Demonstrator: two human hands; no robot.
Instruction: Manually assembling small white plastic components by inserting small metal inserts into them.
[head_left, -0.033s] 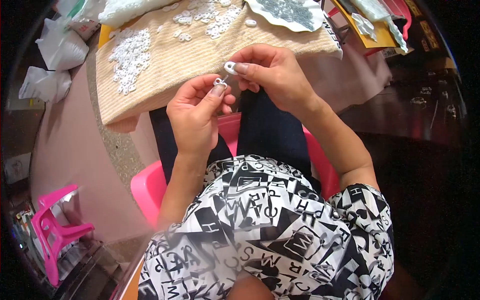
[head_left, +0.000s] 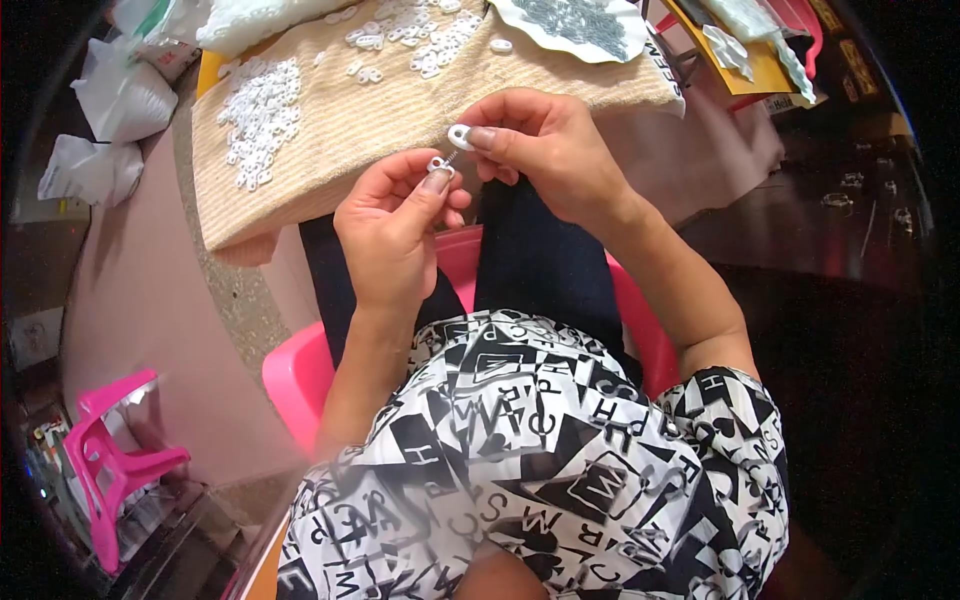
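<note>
Above my lap, close to the table's front edge, my two hands meet. My left hand (head_left: 395, 220) is closed, thumb and index finger pinching a small white plastic piece (head_left: 437, 163) with a hole in it. In my right hand (head_left: 550, 150), a white oval plastic piece (head_left: 459, 136) with a hole is pinched between thumb and fingers. A thin metal spring (head_left: 452, 155) spans the short gap between the two pieces. Fingertips hide part of each piece. Beyond my hands, many similar white pieces (head_left: 262, 115) lie heaped on a beige striped cloth (head_left: 330, 130).
More white pieces (head_left: 440, 48) are scattered farther back. One lone piece (head_left: 502, 46) lies beside a white scalloped sheet (head_left: 600, 56) bearing small grey parts (head_left: 575, 22). White bags (head_left: 125, 90) stand at far left; a pink stool (head_left: 120, 465) is at lower left. I sit on a pink chair (head_left: 298, 385).
</note>
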